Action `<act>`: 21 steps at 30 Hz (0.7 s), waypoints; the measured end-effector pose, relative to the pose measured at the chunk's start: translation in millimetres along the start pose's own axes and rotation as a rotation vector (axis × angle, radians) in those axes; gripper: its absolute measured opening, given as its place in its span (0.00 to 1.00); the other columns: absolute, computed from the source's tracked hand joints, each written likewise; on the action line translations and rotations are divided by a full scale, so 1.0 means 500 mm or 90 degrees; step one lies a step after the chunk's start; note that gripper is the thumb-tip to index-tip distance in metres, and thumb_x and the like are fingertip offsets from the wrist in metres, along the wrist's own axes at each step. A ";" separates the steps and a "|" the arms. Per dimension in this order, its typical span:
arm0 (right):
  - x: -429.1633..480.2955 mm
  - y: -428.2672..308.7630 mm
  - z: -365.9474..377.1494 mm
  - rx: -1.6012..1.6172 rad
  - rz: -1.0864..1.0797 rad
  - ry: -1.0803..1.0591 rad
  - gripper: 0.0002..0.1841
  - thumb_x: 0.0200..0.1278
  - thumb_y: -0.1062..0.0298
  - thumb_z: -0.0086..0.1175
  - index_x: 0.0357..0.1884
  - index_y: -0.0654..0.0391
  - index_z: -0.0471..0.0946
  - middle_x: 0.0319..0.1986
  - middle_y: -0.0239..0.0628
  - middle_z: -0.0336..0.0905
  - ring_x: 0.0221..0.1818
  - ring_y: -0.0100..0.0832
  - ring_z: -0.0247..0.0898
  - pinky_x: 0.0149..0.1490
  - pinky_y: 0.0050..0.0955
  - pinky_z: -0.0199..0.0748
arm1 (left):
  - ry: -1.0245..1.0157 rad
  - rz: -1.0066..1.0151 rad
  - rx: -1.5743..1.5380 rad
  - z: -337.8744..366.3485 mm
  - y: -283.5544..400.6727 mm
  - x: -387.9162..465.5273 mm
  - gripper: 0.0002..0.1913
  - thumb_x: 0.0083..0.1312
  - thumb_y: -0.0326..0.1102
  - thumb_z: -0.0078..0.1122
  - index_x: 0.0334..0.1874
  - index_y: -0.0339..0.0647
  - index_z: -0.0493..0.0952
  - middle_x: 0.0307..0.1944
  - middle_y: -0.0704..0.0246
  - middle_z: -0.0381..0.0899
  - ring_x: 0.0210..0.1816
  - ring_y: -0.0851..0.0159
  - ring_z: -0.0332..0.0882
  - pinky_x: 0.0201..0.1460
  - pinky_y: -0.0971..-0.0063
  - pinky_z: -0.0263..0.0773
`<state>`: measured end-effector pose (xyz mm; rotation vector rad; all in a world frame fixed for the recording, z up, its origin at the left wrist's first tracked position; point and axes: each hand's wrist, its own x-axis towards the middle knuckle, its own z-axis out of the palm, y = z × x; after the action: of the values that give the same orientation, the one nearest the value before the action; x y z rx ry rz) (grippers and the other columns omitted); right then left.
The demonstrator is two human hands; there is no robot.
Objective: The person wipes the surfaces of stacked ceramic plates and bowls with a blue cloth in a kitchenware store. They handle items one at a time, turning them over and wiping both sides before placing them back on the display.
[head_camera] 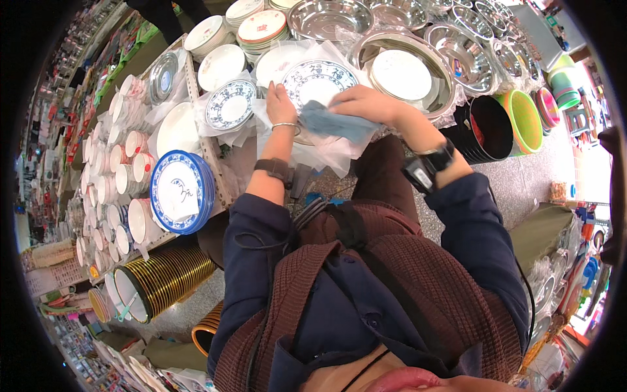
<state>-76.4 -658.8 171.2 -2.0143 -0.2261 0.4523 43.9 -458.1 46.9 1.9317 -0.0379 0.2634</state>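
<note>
A white plate with blue characters round its rim lies on thin white wrapping sheets in front of me. My left hand is upright at the plate's left edge, its fingers partly hidden, so its hold is unclear. Bunched under my right hand is a grey-blue cloth, which lies over the plate's near right edge. A similar blue-patterned plate rests on wrapping to the left. White plates sit inside a large steel basin at the right.
Blue-rimmed plates and many bowls fill the left shelf. Stacked plates and steel basins stand beyond. Black buckets and a green basket are at right; gold-striped buckets lie lower left. A person's dark-clothed legs show at the top.
</note>
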 end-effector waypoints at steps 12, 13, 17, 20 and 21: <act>-0.133 0.085 0.146 0.038 0.047 -0.085 0.22 0.64 0.51 0.58 0.38 0.65 0.83 0.27 0.47 0.81 0.31 0.35 0.74 0.44 0.33 0.73 | -0.482 0.379 0.094 -0.198 0.123 -0.017 0.25 0.49 0.25 0.60 0.53 0.48 0.81 0.58 0.66 0.79 0.66 0.53 0.68 0.69 0.61 0.63; -0.131 0.088 0.153 0.038 0.029 -0.075 0.22 0.64 0.51 0.58 0.38 0.65 0.83 0.28 0.48 0.81 0.31 0.36 0.75 0.44 0.33 0.73 | -0.496 0.397 0.135 -0.203 0.126 -0.027 0.24 0.49 0.25 0.61 0.53 0.49 0.81 0.58 0.66 0.79 0.66 0.52 0.67 0.69 0.60 0.63; -0.122 0.089 0.171 0.027 0.016 -0.025 0.22 0.63 0.50 0.58 0.38 0.64 0.83 0.30 0.49 0.82 0.34 0.41 0.77 0.45 0.35 0.73 | -0.496 0.456 0.237 -0.186 0.121 -0.052 0.17 0.52 0.31 0.67 0.46 0.51 0.83 0.55 0.68 0.79 0.66 0.51 0.67 0.70 0.57 0.58; -0.123 0.081 0.170 0.041 0.023 -0.006 0.22 0.63 0.49 0.57 0.37 0.63 0.84 0.30 0.50 0.82 0.35 0.43 0.78 0.46 0.36 0.74 | -0.460 0.478 0.235 -0.156 0.116 -0.053 0.09 0.55 0.34 0.66 0.40 0.50 0.84 0.50 0.69 0.81 0.62 0.54 0.70 0.69 0.55 0.56; -0.125 0.078 0.167 0.050 0.028 -0.003 0.22 0.64 0.49 0.57 0.37 0.62 0.84 0.30 0.51 0.82 0.36 0.44 0.78 0.46 0.36 0.74 | -0.451 0.469 0.225 -0.147 0.116 -0.048 0.07 0.56 0.35 0.65 0.38 0.49 0.84 0.47 0.69 0.82 0.59 0.55 0.71 0.69 0.55 0.55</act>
<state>-168.9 -631.1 115.7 -1.9446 -0.1649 0.4871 -0.5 -414.2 120.6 2.2040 -1.2531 0.0507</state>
